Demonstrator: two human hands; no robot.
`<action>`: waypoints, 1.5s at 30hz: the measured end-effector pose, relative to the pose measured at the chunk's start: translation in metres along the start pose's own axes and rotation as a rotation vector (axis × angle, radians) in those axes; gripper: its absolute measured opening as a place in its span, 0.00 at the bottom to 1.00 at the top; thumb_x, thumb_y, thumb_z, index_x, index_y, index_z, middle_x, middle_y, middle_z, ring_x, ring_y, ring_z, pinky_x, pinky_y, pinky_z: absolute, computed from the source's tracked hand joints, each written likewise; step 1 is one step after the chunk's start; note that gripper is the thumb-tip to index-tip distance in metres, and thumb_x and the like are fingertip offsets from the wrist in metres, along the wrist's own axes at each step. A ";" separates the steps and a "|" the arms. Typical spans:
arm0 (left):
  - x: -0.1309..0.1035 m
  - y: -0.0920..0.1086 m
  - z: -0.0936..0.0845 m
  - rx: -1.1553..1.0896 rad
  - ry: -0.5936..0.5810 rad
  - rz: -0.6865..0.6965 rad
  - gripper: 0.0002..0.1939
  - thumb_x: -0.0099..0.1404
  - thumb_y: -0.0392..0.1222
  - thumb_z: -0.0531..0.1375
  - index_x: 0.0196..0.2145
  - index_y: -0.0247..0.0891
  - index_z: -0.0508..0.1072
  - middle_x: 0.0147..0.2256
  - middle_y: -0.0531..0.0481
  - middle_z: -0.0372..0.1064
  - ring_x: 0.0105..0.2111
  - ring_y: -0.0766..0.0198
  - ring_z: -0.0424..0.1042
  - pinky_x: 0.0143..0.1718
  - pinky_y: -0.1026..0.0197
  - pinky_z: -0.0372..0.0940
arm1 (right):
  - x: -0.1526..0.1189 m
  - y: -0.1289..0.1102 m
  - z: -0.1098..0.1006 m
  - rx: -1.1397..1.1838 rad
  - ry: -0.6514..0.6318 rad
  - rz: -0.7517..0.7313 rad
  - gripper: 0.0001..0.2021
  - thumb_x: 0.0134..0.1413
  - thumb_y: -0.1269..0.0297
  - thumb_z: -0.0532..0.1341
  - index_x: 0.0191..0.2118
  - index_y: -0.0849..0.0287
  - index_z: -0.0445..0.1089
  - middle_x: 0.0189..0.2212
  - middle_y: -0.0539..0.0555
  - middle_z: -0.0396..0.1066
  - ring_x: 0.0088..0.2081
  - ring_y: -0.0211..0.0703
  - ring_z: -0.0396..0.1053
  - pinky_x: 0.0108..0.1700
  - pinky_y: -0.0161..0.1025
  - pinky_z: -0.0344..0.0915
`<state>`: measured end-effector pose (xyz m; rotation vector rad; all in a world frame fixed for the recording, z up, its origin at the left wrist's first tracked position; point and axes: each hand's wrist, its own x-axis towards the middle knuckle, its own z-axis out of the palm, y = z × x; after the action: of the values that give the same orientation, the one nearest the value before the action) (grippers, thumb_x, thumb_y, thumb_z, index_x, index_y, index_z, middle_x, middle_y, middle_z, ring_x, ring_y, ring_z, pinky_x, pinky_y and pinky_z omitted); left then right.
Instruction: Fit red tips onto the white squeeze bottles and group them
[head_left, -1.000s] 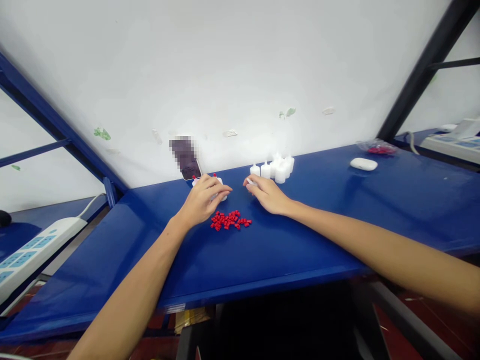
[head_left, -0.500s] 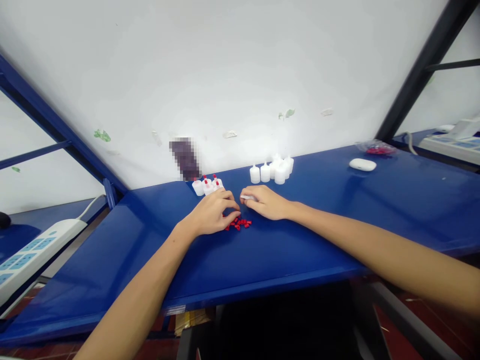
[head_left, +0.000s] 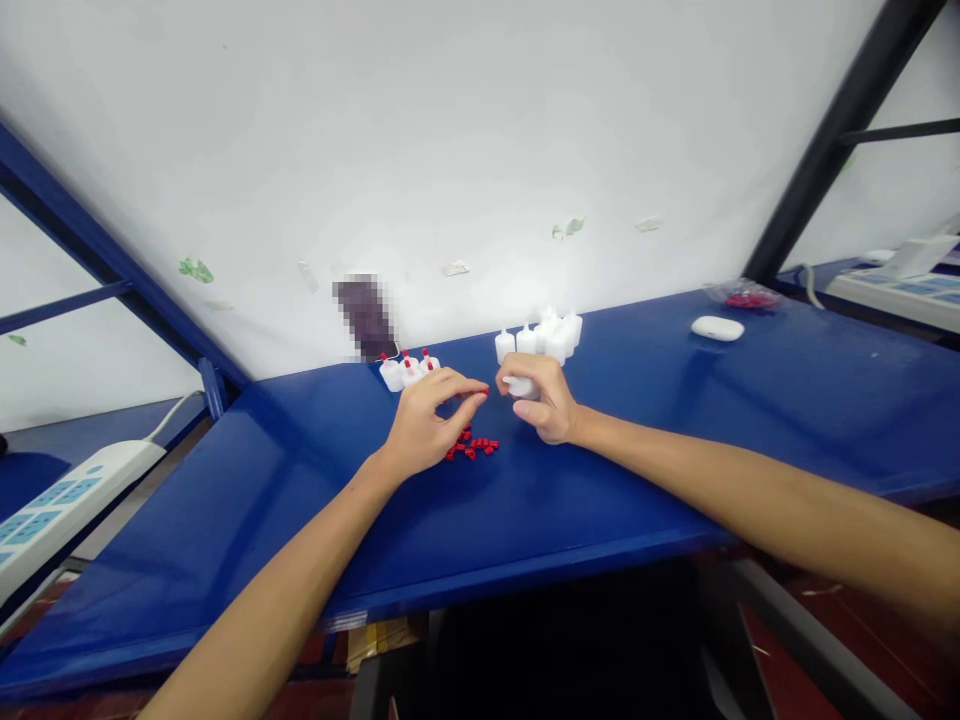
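Observation:
Between the thumb and forefinger of my left hand (head_left: 433, 420) is a small red cap (head_left: 484, 391). My right hand (head_left: 541, 396) is wrapped round a white bottle (head_left: 520, 387), whose nozzle points left toward the red cap; the two are apart. Loose red caps (head_left: 471, 452) lie in a pile on the blue table below my left hand. Behind that hand stand several white bottles with red caps (head_left: 390, 374), partly hidden by it. Several white bottles without red caps (head_left: 526, 340) stand near the wall behind my right hand.
The blue table (head_left: 525, 510) meets a white wall. A dark phone-like object (head_left: 366, 318), pixelated, leans there. A white oval case (head_left: 718, 328) and a plastic bag of red pieces (head_left: 746, 298) lie at the right. A power strip (head_left: 67, 490) is at the far left.
My left hand has risen from the pile with a red cap in its fingertips. My right hand has turned, and the bottle in it now shows more, its nozzle toward my left hand.

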<state>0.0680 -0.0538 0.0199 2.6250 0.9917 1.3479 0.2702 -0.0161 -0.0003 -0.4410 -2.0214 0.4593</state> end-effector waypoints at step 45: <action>-0.004 -0.028 -0.007 0.311 -0.266 -0.328 0.13 0.71 0.48 0.51 0.43 0.39 0.70 0.22 0.56 0.65 0.22 0.66 0.65 0.28 0.65 0.55 | 0.009 0.001 0.000 -0.126 -0.263 0.398 0.14 0.63 0.65 0.47 0.52 0.55 0.59 0.28 0.47 0.63 0.29 0.41 0.62 0.36 0.39 0.56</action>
<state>0.0461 -0.0361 0.0131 2.5879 1.6027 0.8056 0.2659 -0.0115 0.0056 -0.9099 -2.2271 0.6614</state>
